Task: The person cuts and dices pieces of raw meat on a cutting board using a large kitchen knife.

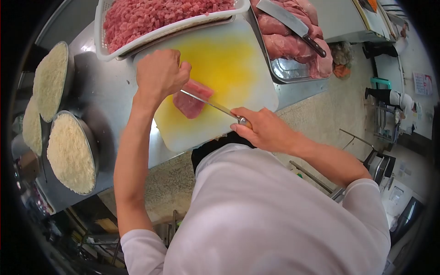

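My right hand (263, 128) grips the wooden handle of a knife (213, 104). Its thin blade runs up and left across a piece of raw pink meat (190, 105), with flesh showing on both sides of it. Near the blade's tip, my left hand (160, 73) is closed, fingers curled under and thumb toward the meat; whatever it holds is hidden. Beneath them is a white cutting board (172, 135) with a large yellow stain.
A white basket (172, 28) of diced meat stands behind the board. To its right, a metal tray (288, 73) holds large meat pieces with a cleaver (286, 19) on top. Bowls heaped with pale crumbs (71, 153) stand left. Other people (398, 98) are far right.
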Demonstrator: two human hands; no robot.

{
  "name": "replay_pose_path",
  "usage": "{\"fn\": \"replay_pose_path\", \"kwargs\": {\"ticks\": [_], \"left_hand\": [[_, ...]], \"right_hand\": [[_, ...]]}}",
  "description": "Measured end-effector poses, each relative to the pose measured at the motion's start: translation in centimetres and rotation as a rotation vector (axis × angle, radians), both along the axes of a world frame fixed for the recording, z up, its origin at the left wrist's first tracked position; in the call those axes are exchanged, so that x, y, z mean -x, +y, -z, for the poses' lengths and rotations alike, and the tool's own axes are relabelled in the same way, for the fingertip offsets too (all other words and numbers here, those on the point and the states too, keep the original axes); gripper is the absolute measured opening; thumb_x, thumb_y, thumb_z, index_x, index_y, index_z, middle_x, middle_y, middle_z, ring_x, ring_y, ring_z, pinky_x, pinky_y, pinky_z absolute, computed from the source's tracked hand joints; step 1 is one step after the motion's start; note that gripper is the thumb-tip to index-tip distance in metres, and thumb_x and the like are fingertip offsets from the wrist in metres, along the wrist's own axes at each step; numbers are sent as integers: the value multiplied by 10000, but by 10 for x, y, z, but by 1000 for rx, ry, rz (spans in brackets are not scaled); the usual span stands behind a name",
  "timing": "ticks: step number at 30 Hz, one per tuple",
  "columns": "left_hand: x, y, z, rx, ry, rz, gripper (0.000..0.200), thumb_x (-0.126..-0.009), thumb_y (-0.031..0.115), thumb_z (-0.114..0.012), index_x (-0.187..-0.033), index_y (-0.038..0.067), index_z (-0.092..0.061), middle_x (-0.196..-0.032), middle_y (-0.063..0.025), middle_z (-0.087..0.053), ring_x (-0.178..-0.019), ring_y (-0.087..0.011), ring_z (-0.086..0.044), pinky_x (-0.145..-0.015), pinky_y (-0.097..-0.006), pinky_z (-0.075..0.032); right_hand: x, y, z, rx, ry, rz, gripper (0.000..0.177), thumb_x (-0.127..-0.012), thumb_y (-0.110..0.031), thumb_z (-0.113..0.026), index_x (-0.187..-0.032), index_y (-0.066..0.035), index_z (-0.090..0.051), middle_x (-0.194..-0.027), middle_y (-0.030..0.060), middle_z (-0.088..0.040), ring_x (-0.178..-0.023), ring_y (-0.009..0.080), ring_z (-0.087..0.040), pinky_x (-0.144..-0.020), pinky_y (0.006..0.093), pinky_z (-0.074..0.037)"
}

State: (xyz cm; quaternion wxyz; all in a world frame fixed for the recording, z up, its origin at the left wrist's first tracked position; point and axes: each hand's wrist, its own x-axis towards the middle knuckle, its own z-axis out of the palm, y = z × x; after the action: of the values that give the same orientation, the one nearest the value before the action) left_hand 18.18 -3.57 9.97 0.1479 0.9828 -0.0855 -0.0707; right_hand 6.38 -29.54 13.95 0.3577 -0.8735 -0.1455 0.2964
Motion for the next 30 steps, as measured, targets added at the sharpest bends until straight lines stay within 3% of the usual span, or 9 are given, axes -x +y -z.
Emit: {"fn": "replay_pose_path", "kwargs": {"ticks": [6, 9, 11, 16, 18, 20, 23, 26, 30], "left_hand": [[-23, 15, 29, 61, 83, 31, 298, -793, 303, -597, -803, 29, -713, -768, -216, -699, -751, -431, -676, -712, -529, -528], [-29, 20, 41, 50, 126, 13, 297, -787, 307, -598, -801, 33, -713, -777, -223, -698, -759, -430, -677, -708, -534, -523], [-25, 18, 42, -21, 86, -9, 291, -789, 307, -602, -796, 38, -712, -780, -226, -699, -764, -431, -679, -704, -539, -522], [-31, 16, 52, -66, -61, -25, 289, -800, 311, -610, -786, 41, -710, -762, -218, -701, -761, -431, -686, -708, -536, -534], [-24, 18, 46, -73, -102, -2, 287, -807, 309, -612, -784, 40, -709, -757, -216, -701, -758, -431, -688, -710, -535, -538], [-18, 16, 26, 21, -169, 16, 277, -792, 253, -604, -704, 3, -686, -723, -239, -687, -683, -450, -676, -669, -526, -554], [1, 0, -17, -10, -104, -6, 277, -790, 256, -608, -727, 1, -698, -728, -237, -692, -704, -447, -681, -687, -523, -559], [-2, 1, 4, -53, -11, 26, 295, -816, 295, -608, -826, 25, -729, -759, -229, -698, -747, -440, -681, -718, -524, -541], [-14, 12, 23, -1, 79, 15, 313, -802, 308, -606, -829, 19, -723, -759, -234, -691, -735, -445, -673, -699, -524, -532]], "right_hand": [[-24, 23, -9, 58, 112, -21, 313, -1007, -283, -628, -1150, -5, -616, -713, 209, -683, -735, 464, -668, -685, 552, -519], [-24, 28, 18, 80, 106, -38, 308, -1004, -279, -624, -1144, -6, -612, -710, 218, -679, -731, 470, -668, -685, 556, -521], [-22, 22, 50, 53, -86, -89, 360, -1005, -245, -623, -1254, 11, -584, -725, 222, -680, -688, 445, -669, -657, 504, -516], [-25, 15, 85, -38, -131, -56, 376, -988, -252, -643, -1228, 36, -619, -747, 235, -681, -693, 438, -670, -661, 484, -519], [-21, 14, 70, -57, -160, -48, 380, -983, -252, -649, -1220, 46, -632, -749, 237, -679, -692, 431, -670, -666, 473, -519], [-16, 13, 27, -87, -35, 17, 335, -980, -274, -644, -1104, 35, -671, -767, 250, -687, -727, 470, -661, -690, 522, -526], [2, 2, 3, -79, 15, 13, 335, -988, -266, -649, -1134, 36, -647, -769, 250, -686, -728, 464, -660, -690, 517, -524], [4, 3, 1, -26, 45, 8, 332, -993, -265, -647, -1147, 29, -634, -749, 242, -685, -721, 469, -658, -687, 529, -523], [-10, 19, -9, 41, 84, -11, 310, -997, -258, -638, -1138, 18, -625, -716, 230, -682, -724, 472, -662, -685, 548, -524]]}}
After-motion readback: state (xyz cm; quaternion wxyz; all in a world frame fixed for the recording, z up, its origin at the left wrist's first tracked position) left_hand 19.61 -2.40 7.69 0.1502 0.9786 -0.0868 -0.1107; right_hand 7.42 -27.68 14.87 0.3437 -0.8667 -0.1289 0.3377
